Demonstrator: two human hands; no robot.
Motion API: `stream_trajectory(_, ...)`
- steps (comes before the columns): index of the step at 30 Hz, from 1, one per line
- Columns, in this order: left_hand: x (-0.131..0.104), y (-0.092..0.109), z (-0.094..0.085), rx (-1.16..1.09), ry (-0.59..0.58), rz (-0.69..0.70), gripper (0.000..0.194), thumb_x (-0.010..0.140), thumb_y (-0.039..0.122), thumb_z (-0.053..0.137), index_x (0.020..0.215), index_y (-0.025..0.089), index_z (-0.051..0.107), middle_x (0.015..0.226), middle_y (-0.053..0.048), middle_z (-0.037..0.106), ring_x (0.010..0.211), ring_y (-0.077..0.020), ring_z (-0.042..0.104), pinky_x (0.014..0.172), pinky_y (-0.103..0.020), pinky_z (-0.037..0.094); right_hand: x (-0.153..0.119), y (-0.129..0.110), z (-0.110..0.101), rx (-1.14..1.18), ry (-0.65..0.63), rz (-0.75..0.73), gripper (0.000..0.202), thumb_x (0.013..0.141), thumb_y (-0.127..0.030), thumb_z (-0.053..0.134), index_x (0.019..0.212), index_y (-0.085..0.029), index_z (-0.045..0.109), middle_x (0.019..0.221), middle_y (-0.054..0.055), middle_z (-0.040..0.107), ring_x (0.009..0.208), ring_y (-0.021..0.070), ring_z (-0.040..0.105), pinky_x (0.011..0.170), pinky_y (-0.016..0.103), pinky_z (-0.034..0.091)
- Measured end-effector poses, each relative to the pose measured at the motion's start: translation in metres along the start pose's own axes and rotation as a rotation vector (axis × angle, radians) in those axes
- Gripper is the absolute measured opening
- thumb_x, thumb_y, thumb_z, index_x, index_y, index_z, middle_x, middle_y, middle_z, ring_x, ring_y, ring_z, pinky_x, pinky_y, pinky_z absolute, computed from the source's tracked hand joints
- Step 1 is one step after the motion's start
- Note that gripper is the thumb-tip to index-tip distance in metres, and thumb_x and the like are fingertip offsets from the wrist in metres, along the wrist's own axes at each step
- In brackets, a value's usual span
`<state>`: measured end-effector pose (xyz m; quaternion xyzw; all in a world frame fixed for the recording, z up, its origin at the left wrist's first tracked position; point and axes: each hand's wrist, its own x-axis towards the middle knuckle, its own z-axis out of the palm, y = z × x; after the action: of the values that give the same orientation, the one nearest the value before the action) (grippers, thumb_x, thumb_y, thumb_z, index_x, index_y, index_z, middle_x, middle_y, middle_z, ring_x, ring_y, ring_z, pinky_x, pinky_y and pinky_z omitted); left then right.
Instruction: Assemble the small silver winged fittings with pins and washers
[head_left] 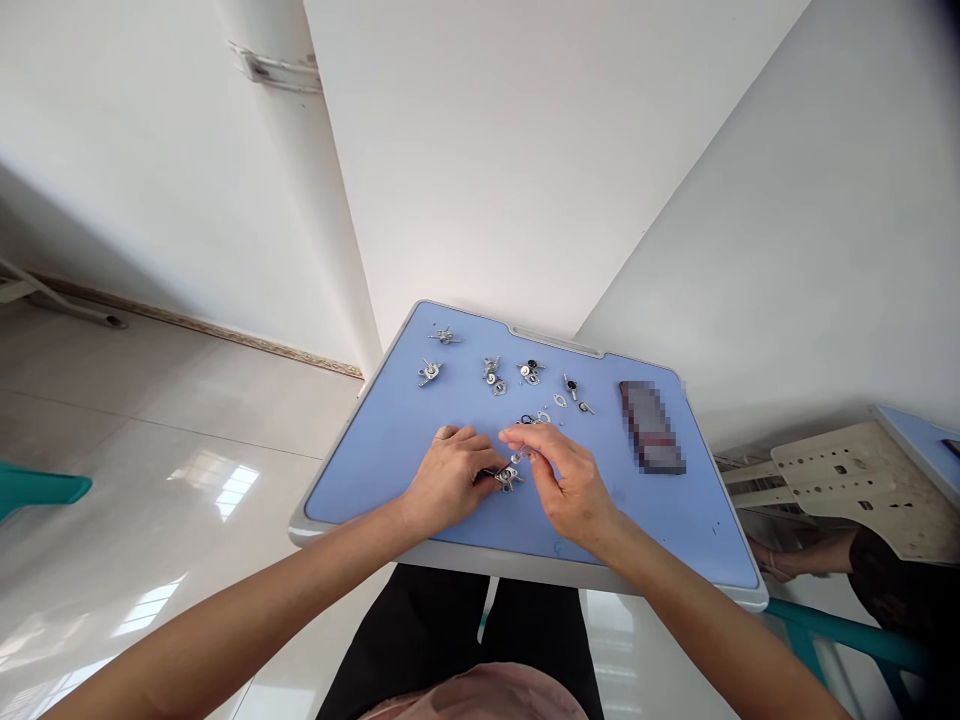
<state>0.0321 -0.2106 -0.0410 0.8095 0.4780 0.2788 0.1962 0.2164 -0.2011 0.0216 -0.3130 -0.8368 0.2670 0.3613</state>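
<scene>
My left hand rests on the blue tabletop, its fingers closed on the edge of a small metal part with flanges. My right hand is on the other side, thumb and fingers pinching a small screwdriver with a clear handle. Its thin shaft slants down to the metal part; whether the tip touches it I cannot tell. Just beyond my right fingers lie a black ring and a flat metal plate, partly hidden by that hand.
Several similar metal parts stand further back, among them one at the far left and one in the middle. A loose flat gasket-like plate lies nearby. A blurred phone-shaped object is at the right. A white wall rises behind the table.
</scene>
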Motion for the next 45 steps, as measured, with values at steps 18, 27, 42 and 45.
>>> stream_trajectory(18, -0.002, 0.003, 0.002, -0.022, 0.017, -0.013, 0.011, 0.084, 0.025, 0.075, 0.095, 0.026, 0.074, 0.087, 0.000, 0.071, 0.082, -0.0191, 0.057, 0.082, -0.038, 0.035, -0.013, 0.006, -0.021, 0.272, 0.282, 0.167, 0.027, 0.097, -0.014, 0.051, 0.115, -0.027, 0.067, 0.100, 0.002, 0.072, 0.093, 0.0151, 0.069, 0.084, 0.032, 0.059)
stream_trajectory(27, -0.004, 0.006, 0.005, -0.046, 0.026, -0.055, 0.018, 0.082, 0.021, 0.074, 0.097, 0.031, 0.075, 0.099, 0.000, 0.070, 0.091, -0.0215, 0.058, 0.085, -0.040, 0.037, -0.036, 0.025, -0.020, 0.357, 0.414, 0.351, 0.024, 0.094, -0.018, 0.057, 0.112, -0.028, 0.068, 0.099, 0.001, 0.073, 0.088, 0.0149, 0.070, 0.077, 0.030, 0.059)
stream_trajectory(42, -0.001, 0.001, 0.001, -0.235, 0.015, -0.147, 0.014, 0.083, 0.024, 0.075, 0.095, 0.032, 0.075, 0.107, -0.002, 0.070, 0.108, -0.0268, 0.056, 0.093, -0.046, 0.039, -0.040, 0.025, -0.020, 0.323, 0.401, 0.344, 0.020, 0.095, -0.023, 0.057, 0.110, -0.027, 0.069, 0.098, 0.003, 0.073, 0.088, 0.0160, 0.070, 0.081, 0.032, 0.059)
stream_trajectory(45, -0.001, -0.001, -0.001, -0.328, 0.038, -0.168, 0.014, 0.082, 0.025, 0.075, 0.094, 0.033, 0.076, 0.107, -0.001, 0.070, 0.108, -0.0256, 0.057, 0.096, -0.045, 0.041, -0.042, 0.028, -0.020, 0.345, 0.414, 0.384, 0.019, 0.094, -0.026, 0.059, 0.109, -0.026, 0.070, 0.098, 0.004, 0.073, 0.088, 0.0171, 0.070, 0.081, 0.033, 0.059)
